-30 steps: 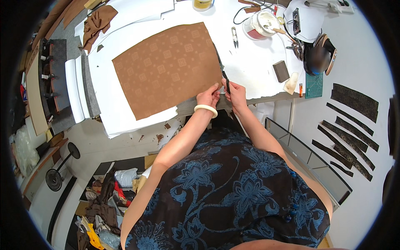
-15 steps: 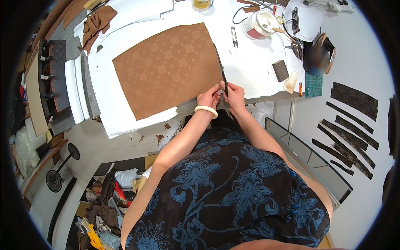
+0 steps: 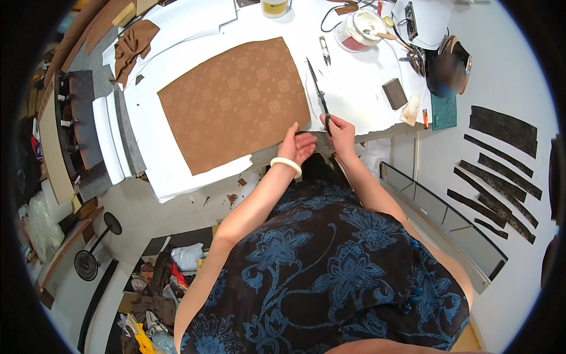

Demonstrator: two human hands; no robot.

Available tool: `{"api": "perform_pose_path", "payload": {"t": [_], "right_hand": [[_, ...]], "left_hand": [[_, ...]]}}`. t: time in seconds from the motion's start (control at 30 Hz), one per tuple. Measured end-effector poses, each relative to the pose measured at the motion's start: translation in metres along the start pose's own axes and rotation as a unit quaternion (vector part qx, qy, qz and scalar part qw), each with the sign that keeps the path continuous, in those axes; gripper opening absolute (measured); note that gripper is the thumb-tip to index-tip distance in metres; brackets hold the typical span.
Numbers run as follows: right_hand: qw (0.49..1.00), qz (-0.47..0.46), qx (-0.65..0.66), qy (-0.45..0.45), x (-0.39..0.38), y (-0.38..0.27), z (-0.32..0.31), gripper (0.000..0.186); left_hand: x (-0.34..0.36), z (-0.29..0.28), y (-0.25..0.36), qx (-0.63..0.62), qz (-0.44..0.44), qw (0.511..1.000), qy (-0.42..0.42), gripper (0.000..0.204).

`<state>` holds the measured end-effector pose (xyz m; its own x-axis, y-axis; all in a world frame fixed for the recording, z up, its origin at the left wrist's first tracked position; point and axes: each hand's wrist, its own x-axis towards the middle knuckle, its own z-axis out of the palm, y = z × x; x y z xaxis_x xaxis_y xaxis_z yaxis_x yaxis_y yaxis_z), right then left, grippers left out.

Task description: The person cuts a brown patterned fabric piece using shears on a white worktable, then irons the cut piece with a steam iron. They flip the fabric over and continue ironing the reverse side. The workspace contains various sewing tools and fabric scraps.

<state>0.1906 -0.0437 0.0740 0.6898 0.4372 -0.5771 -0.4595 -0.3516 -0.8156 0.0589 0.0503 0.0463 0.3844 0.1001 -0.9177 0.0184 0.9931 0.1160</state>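
A brown patterned sheet (image 3: 236,106), leather or fabric, lies flat on the white-covered worktable. My left hand (image 3: 299,146) is at its near right corner, palm turned up and fingers stretched out; the thumb reaches the sheet's edge. A cream bangle (image 3: 286,164) circles that wrist. In my right hand (image 3: 342,137) is a pair of black scissors (image 3: 319,89), with the fingers wrapped round the handles. Their blades point away from me, look nearly closed, and lie to the right of the sheet, apart from it.
Beyond the scissors are thread snips (image 3: 325,51) and an open tub of white paste (image 3: 358,34). A dark block (image 3: 394,94), a lighter (image 3: 425,118) and a green cutting mat (image 3: 444,112) sit at the right. Crumpled brown material (image 3: 135,47) lies far left. Dark strips (image 3: 498,177) hang on the wall.
The scissors have come away from the sheet's right edge and swung slightly right. My left hand, formerly closed near the right, has parted from it and opened its fingers.
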Motion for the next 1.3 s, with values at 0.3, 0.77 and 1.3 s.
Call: {"api": "perform_pose_path", "payload": {"t": [0.3,0.77,1.3], "right_hand": [[0.995,-0.040,-0.079,0.049,-0.025,0.009,-0.069,0.030],[0.863,-0.198,-0.438,0.155,-0.102,-0.014,-0.180,0.050],[0.918,-0.166,-0.305,0.192,-0.013,0.034,-0.191,0.045]], "left_hand": [[0.065,-0.051,0.071,0.763,0.426,0.432,0.224,0.080],[0.139,0.104,0.032,0.737,0.517,0.415,0.133,0.082],[0.073,0.081,-0.041,0.617,0.558,0.434,-0.344,0.044]]}}
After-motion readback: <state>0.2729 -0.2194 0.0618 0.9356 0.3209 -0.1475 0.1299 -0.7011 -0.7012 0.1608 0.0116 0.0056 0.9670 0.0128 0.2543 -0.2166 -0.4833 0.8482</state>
